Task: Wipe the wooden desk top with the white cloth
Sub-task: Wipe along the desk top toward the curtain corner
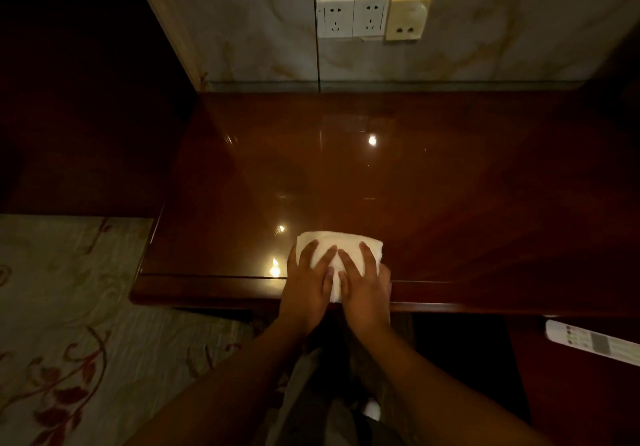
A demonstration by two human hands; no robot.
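Note:
A folded white cloth (337, 242) lies on the glossy reddish wooden desk top (398, 175), right at its front edge. My left hand (306, 281) and my right hand (363, 283) both rest flat on the cloth, side by side, fingers spread and pointing away from me. The hands cover the near half of the cloth. Lamp reflections shine on the wood just left of the cloth.
A marble-patterned wall with three power sockets (372, 16) rises behind the desk. A dark wooden panel (86, 99) stands at the left. Floral carpet (69, 324) lies below left. A white remote control (595, 341) lies on a lower surface at the right.

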